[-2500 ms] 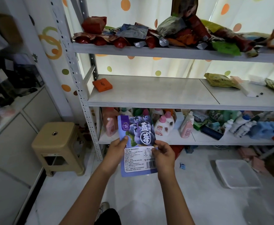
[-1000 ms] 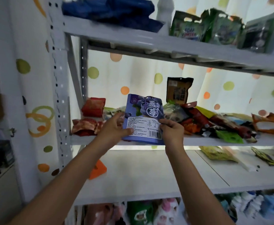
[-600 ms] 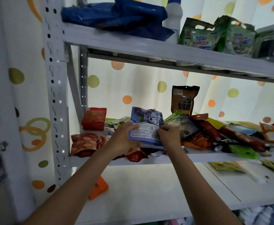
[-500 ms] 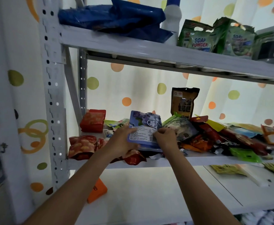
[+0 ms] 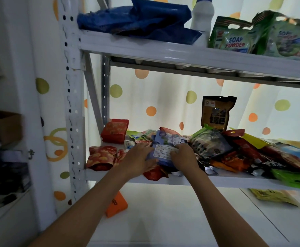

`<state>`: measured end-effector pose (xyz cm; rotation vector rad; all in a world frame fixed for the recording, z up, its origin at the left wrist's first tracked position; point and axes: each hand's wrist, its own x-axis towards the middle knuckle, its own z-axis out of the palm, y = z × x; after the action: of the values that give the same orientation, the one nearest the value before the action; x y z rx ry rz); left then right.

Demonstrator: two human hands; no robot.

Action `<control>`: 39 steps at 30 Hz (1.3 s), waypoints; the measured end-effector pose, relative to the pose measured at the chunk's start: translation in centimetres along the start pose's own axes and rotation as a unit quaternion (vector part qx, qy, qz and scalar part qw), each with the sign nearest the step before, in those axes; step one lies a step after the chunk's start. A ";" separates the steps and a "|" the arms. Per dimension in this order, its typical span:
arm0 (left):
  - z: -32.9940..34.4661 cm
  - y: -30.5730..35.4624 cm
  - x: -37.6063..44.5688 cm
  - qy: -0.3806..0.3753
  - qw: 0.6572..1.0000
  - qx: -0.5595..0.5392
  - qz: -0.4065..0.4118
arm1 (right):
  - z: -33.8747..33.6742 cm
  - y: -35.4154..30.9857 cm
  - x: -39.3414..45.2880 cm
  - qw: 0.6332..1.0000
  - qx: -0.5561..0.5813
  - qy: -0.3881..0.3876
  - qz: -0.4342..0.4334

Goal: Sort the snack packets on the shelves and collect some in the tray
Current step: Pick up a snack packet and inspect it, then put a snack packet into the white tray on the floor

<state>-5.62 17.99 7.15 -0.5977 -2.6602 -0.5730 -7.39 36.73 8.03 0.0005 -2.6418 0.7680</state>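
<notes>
Head view: both hands reach onto the middle shelf [image 5: 216,181] of a white metal rack. Left hand [image 5: 138,160] lies on the left edge of a purple snack packet [image 5: 165,147], fingers bent over that edge, holding it. Right hand [image 5: 183,156] rests on the packet's right side, fingers curled onto the white label, gripping it. Packet lies tilted, label side up, on top of the heap of other packets, near the shelf's front edge.

Same shelf, left: a red packet [image 5: 101,157] lies flat at the front corner; a red box-like pack [image 5: 115,131] stands behind it. A small red packet [image 5: 153,173] pokes out under the hands at the shelf lip. Right of the hands: a grey-green packet [image 5: 209,143], then a mixed pile of red, orange, yellow and green packets running to the frame edge. A dark brown pouch [image 5: 216,113] stands upright behind the pile, against the dotted curtain [image 5: 163,97].

Top shelf: crumpled blue bag [image 5: 136,24], white bottle [image 5: 201,16], two green soap powder bags [image 5: 234,37].

Lower shelf: orange box [image 5: 117,205] at left, yellow packet [image 5: 272,196] at right.
</notes>
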 end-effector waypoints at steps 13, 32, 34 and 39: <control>-3.4 -8.4 -5.8 0.017 0.992 0.061 -0.109 | 3.7 -7.7 -3.1 0.985 -0.016 -0.022 -0.172; -0.3 -8.8 -10.8 0.084 0.964 0.228 -0.112 | 8.6 -9.9 -6.0 0.954 -0.096 -0.091 -0.268; -0.3 -8.4 -11.6 0.103 0.965 0.219 -0.099 | 8.6 -10.1 -6.3 0.955 -0.101 -0.088 -0.266; 0.1 -8.0 -14.7 0.148 0.968 0.187 -0.075 | 8.7 -10.5 -6.7 0.958 -0.129 -0.092 -0.239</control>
<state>3.12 6.64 -1.58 -0.1845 -2.4465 -0.1698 -3.25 22.64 4.23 0.6426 -2.7230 0.2704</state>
